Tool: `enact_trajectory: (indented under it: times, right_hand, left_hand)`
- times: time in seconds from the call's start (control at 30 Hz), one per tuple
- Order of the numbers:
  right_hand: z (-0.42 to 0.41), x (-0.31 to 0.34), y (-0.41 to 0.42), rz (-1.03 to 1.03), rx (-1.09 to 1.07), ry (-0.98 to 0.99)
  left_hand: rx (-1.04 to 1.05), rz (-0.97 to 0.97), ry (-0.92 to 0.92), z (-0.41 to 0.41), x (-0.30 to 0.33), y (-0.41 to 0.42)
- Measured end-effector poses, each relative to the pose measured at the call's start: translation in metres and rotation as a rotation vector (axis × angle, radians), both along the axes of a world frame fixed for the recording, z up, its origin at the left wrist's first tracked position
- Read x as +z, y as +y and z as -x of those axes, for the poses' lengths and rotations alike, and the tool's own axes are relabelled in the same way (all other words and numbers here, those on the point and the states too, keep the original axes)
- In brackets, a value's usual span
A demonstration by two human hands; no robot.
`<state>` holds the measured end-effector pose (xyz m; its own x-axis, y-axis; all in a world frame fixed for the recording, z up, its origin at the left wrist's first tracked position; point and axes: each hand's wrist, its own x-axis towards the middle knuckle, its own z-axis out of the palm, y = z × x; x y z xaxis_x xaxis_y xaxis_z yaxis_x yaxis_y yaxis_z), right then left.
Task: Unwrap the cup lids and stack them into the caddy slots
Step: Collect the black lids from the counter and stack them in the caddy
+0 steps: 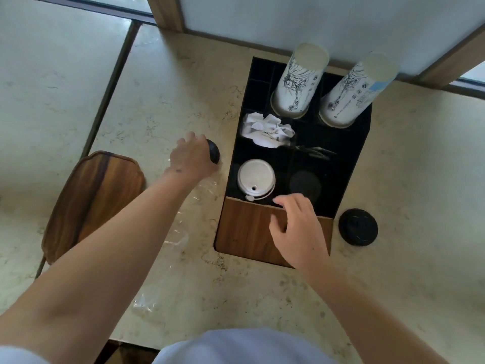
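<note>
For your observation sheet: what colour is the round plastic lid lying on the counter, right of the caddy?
Black, clearest in the head view.

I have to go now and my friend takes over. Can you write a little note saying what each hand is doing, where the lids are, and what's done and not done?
Left hand: grips black lids on the counter, left of the caddy.
Right hand: open, holds nothing, hovers over the caddy's wooden front edge.
Lids: white lids stacked in the front left slot; a dark lid lies in the front right slot; one black lid sits on the counter, right of the caddy.
Clear wrap lies on the counter under the left arm.
Left: put the black lids from the left hand and the loose one into the front right slot.
</note>
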<state>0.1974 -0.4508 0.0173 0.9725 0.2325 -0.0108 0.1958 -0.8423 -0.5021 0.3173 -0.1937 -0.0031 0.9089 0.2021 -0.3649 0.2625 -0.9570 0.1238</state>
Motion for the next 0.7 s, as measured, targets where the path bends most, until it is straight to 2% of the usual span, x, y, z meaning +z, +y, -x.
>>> enact_trajectory:
  times: [0.17,0.37,0.43,0.5,0.6,0.7]
  right_hand:
    - [0.049,-0.038,-0.036,0.126,-0.232,0.115]
    - [0.054,-0.057,-0.051,0.186,-0.268,0.221]
    - [0.052,-0.060,-0.054,0.192,-0.279,0.230]
    - [0.051,-0.062,-0.058,0.193,-0.271,0.236]
    - [0.053,-0.064,-0.063,0.195,-0.258,0.226]
    - [0.056,-0.064,-0.065,0.192,-0.251,0.201]
  left_hand:
    - [-0.015,-0.085,-0.064,0.002,-0.017,0.003]
    - [0.045,-0.099,-0.062,0.003,0.002,-0.002]
    - [0.145,-0.022,-0.119,0.006,0.023,-0.007]
    - [0.237,0.114,-0.285,0.017,0.047,-0.015]
    - [0.271,0.380,-0.495,0.054,0.080,-0.034]
    - [0.258,0.565,-0.426,0.103,0.096,-0.066]
